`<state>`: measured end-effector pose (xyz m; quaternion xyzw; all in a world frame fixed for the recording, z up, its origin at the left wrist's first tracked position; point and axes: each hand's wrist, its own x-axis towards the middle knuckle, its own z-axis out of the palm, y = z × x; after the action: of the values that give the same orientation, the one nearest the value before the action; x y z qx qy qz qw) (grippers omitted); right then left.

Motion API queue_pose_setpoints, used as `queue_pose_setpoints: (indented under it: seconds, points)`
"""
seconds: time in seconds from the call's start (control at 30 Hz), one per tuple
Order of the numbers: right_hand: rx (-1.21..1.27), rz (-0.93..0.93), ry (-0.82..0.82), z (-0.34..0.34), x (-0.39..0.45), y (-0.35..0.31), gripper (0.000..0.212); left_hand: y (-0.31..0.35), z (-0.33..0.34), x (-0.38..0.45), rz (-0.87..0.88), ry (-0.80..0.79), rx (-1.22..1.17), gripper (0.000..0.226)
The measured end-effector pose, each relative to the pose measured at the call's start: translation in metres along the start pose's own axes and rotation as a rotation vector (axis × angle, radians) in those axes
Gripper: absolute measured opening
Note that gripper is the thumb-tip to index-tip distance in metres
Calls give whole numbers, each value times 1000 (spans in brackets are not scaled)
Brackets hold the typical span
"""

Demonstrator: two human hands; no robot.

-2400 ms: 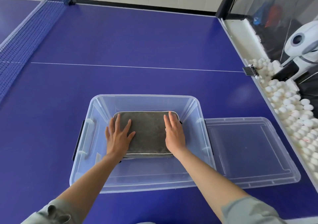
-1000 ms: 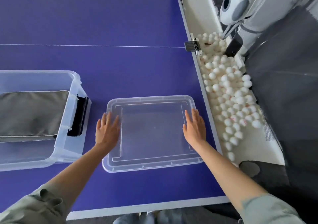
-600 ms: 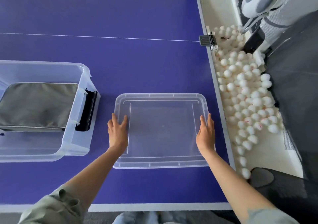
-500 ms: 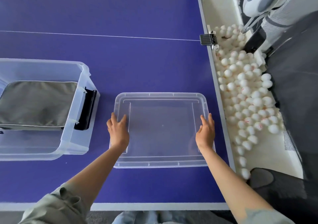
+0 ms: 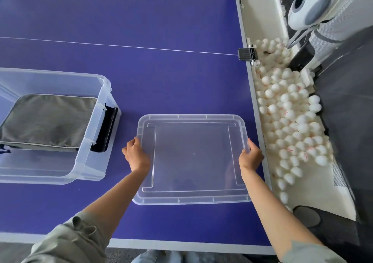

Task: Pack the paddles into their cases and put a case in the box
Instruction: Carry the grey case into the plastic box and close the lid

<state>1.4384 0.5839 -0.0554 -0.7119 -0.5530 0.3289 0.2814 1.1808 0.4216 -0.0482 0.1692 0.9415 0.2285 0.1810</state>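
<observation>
1. Purple desk (image 5: 161, 20) fills most of the view, with a thin white line crossing it from 9 o'clock toward 3 o'clock.
2. Clear plastic box (image 5: 86, 141) sits on the desk at 9 o'clock, open at the top, a black latch on its right end wall.
3. Grey fabric case (image 5: 46, 121) lies flat inside the box on its floor, zipped edge toward the person.
4. Transparent lid (image 5: 191, 157) lies just below centre on the desk, apart from the box and near the desk's right edge.
5. White tray (image 5: 262, 6) runs along the desk's right edge at 3 o'clock, holding a heap of white balls (image 5: 292, 121); a white and grey machine (image 5: 314, 6) stands beside it at 1 o'clock.
6. Left hand (image 5: 137, 155) grips the lid's left rim, fingers curled over the edge.
7. Right hand (image 5: 250, 155) grips the lid's right rim the same way, thumb on top.
</observation>
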Motion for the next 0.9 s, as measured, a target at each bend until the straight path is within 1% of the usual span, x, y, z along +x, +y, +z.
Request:
queue_pose_setpoints:
  seconds: [0.13,0.27,0.4,0.5,0.57,0.73,0.9]
  points:
    - [-19,-34,12,-7,0,-2,42,10,-6,-7,38,8,20,55]
    - [-50,-48,20,-22,8,-16,43,39,-24,-9,89,13,19,47]
    - [-73,-35,19,-41,23,-47,47,80,-60,-8,165,49,27,38]
    - [-66,-81,10,-48,27,-78,48,101,-97,-4,218,105,18,35]
    - [-18,-119,2,-48,23,-102,51,107,-123,3,235,148,13,34]
    - [51,-202,-65,-32,0,-161,50,91,-188,21,214,255,-62,26]
    - [38,-282,-164,6,-39,-206,49,46,-240,48,165,310,-63,27]
